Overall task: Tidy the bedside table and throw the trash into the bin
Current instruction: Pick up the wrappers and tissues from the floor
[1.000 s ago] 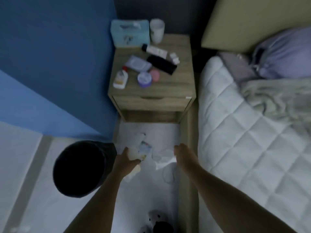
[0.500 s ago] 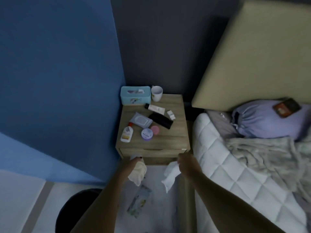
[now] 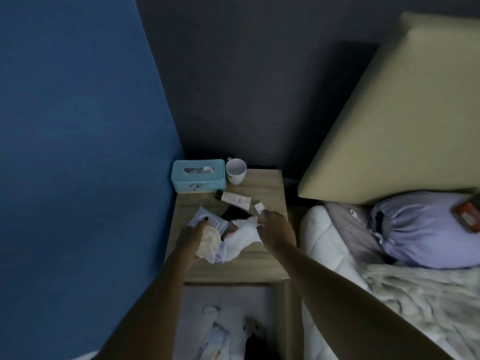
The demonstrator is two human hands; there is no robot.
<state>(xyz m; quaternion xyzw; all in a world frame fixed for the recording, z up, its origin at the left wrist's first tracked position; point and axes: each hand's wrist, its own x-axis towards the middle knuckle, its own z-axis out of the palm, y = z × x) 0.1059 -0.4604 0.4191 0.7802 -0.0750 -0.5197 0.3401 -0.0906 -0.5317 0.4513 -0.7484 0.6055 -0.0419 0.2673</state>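
The wooden bedside table (image 3: 270,188) stands between the blue wall and the bed. My left hand (image 3: 193,236) is over its front left, shut on a crumpled cream tissue (image 3: 209,241). My right hand (image 3: 276,233) is over the middle, pinching a white tissue (image 3: 241,240) that hangs down onto the top. On the table lie a wet-wipes pack (image 3: 201,216), a black case (image 3: 232,213), a white tube (image 3: 235,198) and a small white item (image 3: 258,207). A teal tissue box (image 3: 198,179) and a white mug (image 3: 235,171) stand at the back. The bin is out of view.
The bed with white quilt (image 3: 327,240), a lilac pillow (image 3: 420,229) and a beige headboard (image 3: 389,126) is on the right. On the floor in front of the table lie a wrapper (image 3: 215,341), a hair tie (image 3: 210,309) and a dark object (image 3: 255,344).
Both hands rose from the floor with a tissue each and now hover over the tabletop. The view tilted up, so the bin left the frame. A wrapper stayed on the floor.
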